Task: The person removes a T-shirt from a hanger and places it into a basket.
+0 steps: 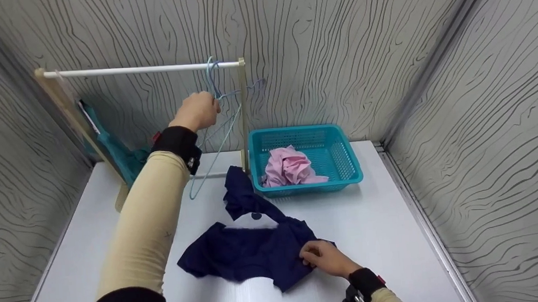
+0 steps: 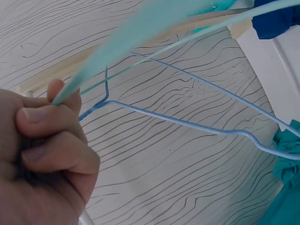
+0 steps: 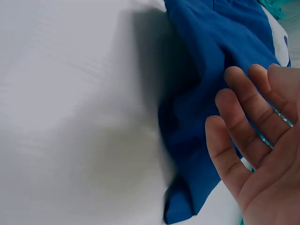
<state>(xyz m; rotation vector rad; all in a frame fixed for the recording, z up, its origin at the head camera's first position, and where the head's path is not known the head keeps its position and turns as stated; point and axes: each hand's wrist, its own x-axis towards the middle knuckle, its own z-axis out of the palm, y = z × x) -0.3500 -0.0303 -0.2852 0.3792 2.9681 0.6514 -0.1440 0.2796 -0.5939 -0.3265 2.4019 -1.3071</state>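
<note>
High at the rack's right end, my left hand (image 1: pixel 197 111) grips a pale green wire hanger (image 2: pixel 126 44), whose hook is at the white rail. A blue hanger (image 2: pixel 173 118) hangs just behind it. Spread on the white table is a navy blue garment (image 1: pixel 251 253), with one part reaching toward the basket and a white gap showing table in its middle. My right hand (image 1: pixel 327 257) is at the garment's right edge, fingers loosely bent and nothing pinched between them; whether the fingertips touch the cloth I cannot tell.
The rack's white rail (image 1: pixel 131 70) spans the back left. A teal garment (image 1: pixel 114 140) hangs at its left end. Right of the rack stands a teal basket (image 1: pixel 308 189) with crumpled pink cloth (image 1: pixel 290 166) inside. Wood-patterned walls enclose the table (image 1: pixel 379 237).
</note>
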